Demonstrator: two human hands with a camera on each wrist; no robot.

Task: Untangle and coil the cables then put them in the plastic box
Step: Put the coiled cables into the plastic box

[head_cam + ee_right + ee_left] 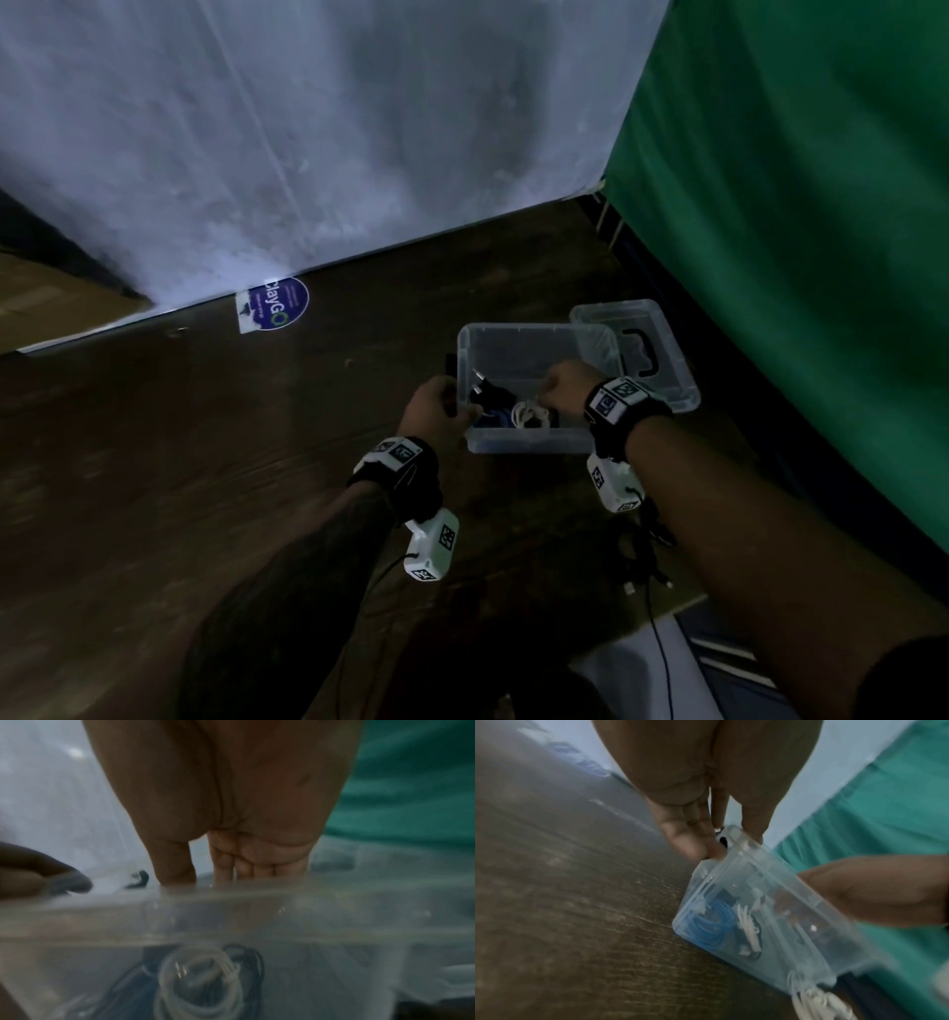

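The clear plastic box (531,444) stands open on the dark wooden surface. Inside lie a blue coil (711,927), a white coil (203,983) and a black plug (493,395). My left hand (436,406) pinches the box's left end wall near the corner, fingers (687,835) outside and thumb over the rim. My right hand (565,388) reaches down into the box above the white coil (529,413). Its fingertips are hidden behind the rim (231,902), so what they hold is unclear.
The clear lid (662,370) with a black handle lies behind the box to the right. A loose tangle of black cables (647,555) lies near my right forearm. A green curtain (796,257) hangs at the right, a white sheet (308,128) behind.
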